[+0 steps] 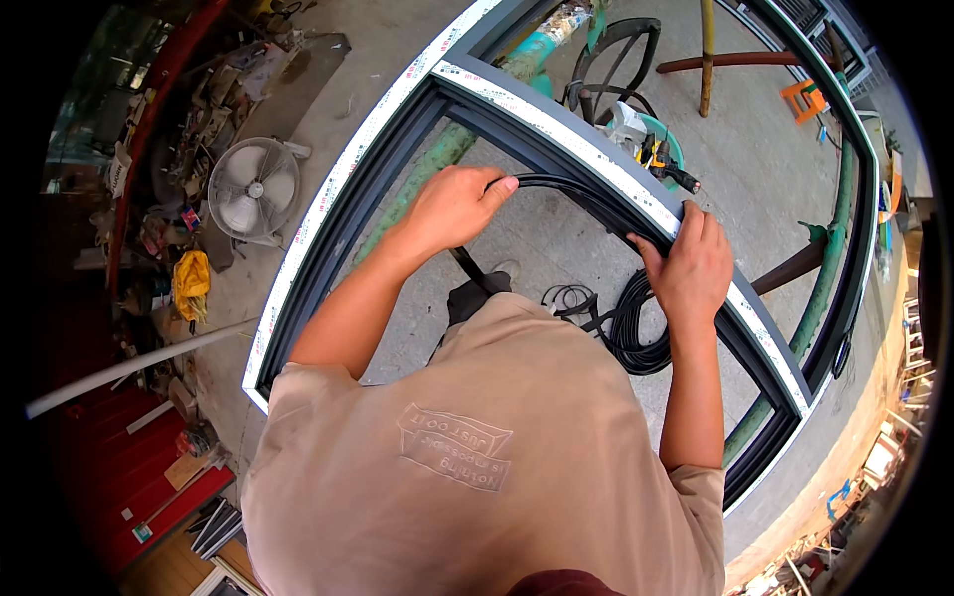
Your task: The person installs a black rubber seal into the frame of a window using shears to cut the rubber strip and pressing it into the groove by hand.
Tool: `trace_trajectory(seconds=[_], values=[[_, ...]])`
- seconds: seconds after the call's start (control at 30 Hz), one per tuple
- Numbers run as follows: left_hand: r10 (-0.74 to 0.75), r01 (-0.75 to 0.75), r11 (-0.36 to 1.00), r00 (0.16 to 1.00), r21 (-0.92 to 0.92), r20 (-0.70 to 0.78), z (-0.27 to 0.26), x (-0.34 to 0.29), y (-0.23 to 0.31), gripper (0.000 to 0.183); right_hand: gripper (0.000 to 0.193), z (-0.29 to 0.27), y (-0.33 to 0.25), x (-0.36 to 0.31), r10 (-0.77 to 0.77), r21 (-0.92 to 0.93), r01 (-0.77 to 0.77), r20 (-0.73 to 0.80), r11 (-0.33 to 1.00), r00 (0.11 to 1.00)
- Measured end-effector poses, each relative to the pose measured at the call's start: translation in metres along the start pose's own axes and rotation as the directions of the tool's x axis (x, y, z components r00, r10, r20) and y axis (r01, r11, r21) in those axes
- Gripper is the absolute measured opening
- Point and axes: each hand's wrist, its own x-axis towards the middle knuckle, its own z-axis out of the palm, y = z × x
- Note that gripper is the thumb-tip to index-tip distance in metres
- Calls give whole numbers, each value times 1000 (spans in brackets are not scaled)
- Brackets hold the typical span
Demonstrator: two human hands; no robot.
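Hands at work on a dark window frame, seen from above. The left hand (452, 207) is closed on a black rubber strip (556, 184), fingertips pinching it just under the frame's (556, 124) upper rail. The right hand (693, 266) is clamped over the rail's edge further along, thumb underneath, pressing the same strip against the inner groove. Between the hands the strip runs close along the rail; whether it is fully seated there is too fine to tell.

From the left hand the strip drops down to a loose coil (628, 333) on the concrete floor (775, 159), inside the frame opening.

Risks, as a judgement: pulling too hard could stretch the strip, so it sits thin or pops out of the groove; the trailing length may snag on the coil and tug free what is already pressed in; fingers curled over the metal edge could get pinched or scraped.

Further out, a power tool (661, 159) lies beyond the rail, and a fan (253, 189) stands among clutter to the left.
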Motion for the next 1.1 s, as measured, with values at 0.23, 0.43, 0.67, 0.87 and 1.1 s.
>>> trace_trajectory(seconds=[0.23, 0.43, 0.67, 0.87, 1.1], values=[[64, -75, 991, 993, 108, 103, -20, 39, 10, 50, 85, -3, -4, -1, 40, -22, -39, 19, 999, 999], [240, -234, 970, 963, -62, 124, -16, 52, -11, 44, 86, -9, -4, 4, 61, -45, -59, 49, 997, 997], [226, -218, 974, 950, -61, 216, -25, 51, -1, 45, 87, -8, -4, 1, 91, -43, -89, 44, 995, 995], [63, -183, 954, 897, 237, 438, -52, 76, 23, 52, 87, -8, -7, 3, 99, -29, -98, 46, 995, 994], [98, -148, 985, 901, 86, 424, -49, 70, 12, 53, 87, -9, -8, 3, 82, 14, -82, 13, 997, 997]])
